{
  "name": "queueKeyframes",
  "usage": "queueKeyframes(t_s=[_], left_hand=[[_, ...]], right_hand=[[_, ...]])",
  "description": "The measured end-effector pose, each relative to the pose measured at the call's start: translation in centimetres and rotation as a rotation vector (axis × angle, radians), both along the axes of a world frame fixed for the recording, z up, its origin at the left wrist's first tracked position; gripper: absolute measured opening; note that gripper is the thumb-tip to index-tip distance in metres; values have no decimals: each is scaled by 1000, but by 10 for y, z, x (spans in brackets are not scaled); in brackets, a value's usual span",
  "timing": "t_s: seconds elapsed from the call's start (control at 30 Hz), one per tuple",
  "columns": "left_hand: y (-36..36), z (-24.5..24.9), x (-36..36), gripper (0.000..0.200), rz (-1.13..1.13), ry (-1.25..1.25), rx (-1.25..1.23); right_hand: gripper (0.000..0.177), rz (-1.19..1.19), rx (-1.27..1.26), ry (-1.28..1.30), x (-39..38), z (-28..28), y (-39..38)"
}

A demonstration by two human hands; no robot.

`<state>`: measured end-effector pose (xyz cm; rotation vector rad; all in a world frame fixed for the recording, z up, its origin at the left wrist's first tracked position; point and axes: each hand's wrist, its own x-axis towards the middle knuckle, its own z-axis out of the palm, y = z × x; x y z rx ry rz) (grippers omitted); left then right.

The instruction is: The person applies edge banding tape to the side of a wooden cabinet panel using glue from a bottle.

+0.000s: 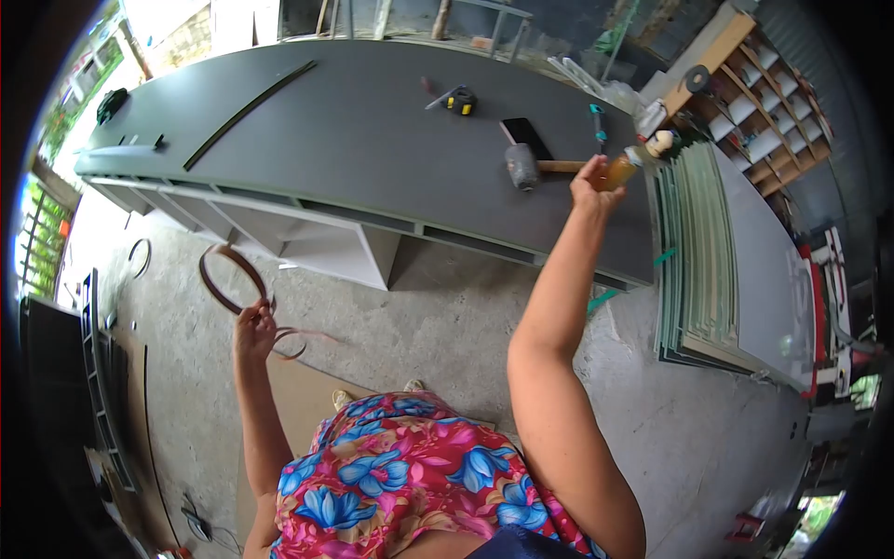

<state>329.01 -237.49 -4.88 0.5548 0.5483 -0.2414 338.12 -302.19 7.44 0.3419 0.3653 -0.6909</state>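
Note:
My left hand [254, 328] is closed on a loop of brown edge banding strip [207, 279], held up over the concrete floor; a thinner curl of strip [293, 352] hangs beside it. My right hand [596, 186] is wrapped round a bottle of amber liquid [620, 171] with a pale top, over the right end of the dark grey panel-topped cabinet [372, 140]. Close by lies a mallet [523, 168], its wooden handle reaching to my right hand. Behind the mallet is a black phone [527, 136], and a teal utility knife [598, 126] lies farther right.
A tape measure [461, 102] and a long dark strip [247, 114] lie on the cabinet top. Stacked boards [698, 252] stand at its right end, near a wooden pigeonhole shelf [768, 102]. A flat brown board [303, 401] lies on the concrete floor [447, 326].

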Motion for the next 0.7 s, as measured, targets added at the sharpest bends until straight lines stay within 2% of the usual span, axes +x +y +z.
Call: queueKeyframes(t_s=[0.13, 0.23, 0.33, 0.4, 0.43, 0.5, 0.57, 0.7], left_hand=[[-15, 3, -4, 11, -12, 14, 49], [-29, 9, -8, 9, -3, 59, 117], [-42, 12, -12, 6, -5, 72, 114], [-39, 3, -14, 7, -52, 63, 109], [-42, 3, -16, 7, -84, 59, 120], [-51, 8, -23, 7, -127, 80, 128], [-59, 5, -30, 7, -200, 71, 132], [-73, -2, -45, 8, -351, 108, 116]], right_hand=[[62, -3, -12, -69, -16, -5, 10], [60, 36, 33, -86, -26, -16, 12], [55, 10, -171, 122, -43, -3, 61], [43, 256, -368, 239, -45, -13, 98], [32, 392, -769, 258, -53, -17, 127], [24, 692, -1031, 274, -62, -5, 203], [37, 969, -1406, 263, -73, -7, 266], [46, 1289, -1700, -45, -81, -34, 342]])
